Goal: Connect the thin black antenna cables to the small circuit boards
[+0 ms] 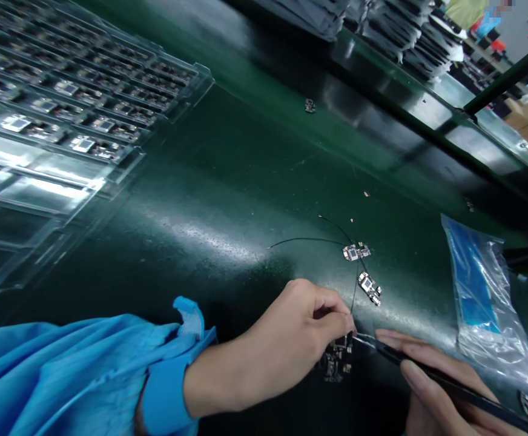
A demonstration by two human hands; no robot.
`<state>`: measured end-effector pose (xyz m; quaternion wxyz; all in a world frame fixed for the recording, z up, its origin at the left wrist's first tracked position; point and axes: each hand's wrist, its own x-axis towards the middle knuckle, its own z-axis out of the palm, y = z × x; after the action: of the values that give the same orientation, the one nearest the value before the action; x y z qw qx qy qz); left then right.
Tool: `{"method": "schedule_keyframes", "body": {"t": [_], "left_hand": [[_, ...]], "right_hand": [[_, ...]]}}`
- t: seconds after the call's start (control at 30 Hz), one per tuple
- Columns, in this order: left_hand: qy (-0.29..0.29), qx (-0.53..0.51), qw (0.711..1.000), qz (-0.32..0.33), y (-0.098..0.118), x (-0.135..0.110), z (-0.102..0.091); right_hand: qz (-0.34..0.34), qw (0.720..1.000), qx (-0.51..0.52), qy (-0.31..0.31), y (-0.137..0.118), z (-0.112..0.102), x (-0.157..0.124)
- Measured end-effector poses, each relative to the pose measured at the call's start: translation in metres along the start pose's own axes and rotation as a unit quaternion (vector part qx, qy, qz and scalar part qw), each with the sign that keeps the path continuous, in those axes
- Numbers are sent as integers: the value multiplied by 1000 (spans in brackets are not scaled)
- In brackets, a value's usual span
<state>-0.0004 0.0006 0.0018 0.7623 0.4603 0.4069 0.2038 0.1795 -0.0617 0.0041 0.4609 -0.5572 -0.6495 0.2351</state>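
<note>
My left hand [300,327], in a blue sleeve, is closed in a pinch at the upper edge of a small circuit board [335,363]; the fingertips hide part of it. My right hand [445,387] grips a pair of black tweezers [395,353], whose bright tips reach the board beside my left fingertips. A thin black cable [353,290] runs up from the left fingertips. Just beyond lie two more small circuit boards, an upper board [351,252] and a lower board [369,287]. Thin black antenna wires [304,240] extend left from the upper one.
Clear plastic trays [118,163] filled with circuit boards stand at the left. A clear bag with a blue sheet [477,284] lies at the right. Another small board [309,106] sits farther back on the green table [237,169]. Stacked grey sheets [395,30] rest on the shelf.
</note>
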Motion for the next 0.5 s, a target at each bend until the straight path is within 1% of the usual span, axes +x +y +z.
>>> {"method": "schedule_keyframes", "body": {"t": [0.13, 0.3, 0.5], "left_hand": [[7, 12, 1000, 2, 0, 1, 0], [2, 6, 1000, -1, -1, 1, 0], [-2, -2, 1000, 2, -2, 0, 0]], "right_hand": [[6, 1000, 6, 11, 0, 3, 2], [23, 997, 67, 4, 2, 2, 5], [41, 997, 64, 7, 2, 0, 4]]}}
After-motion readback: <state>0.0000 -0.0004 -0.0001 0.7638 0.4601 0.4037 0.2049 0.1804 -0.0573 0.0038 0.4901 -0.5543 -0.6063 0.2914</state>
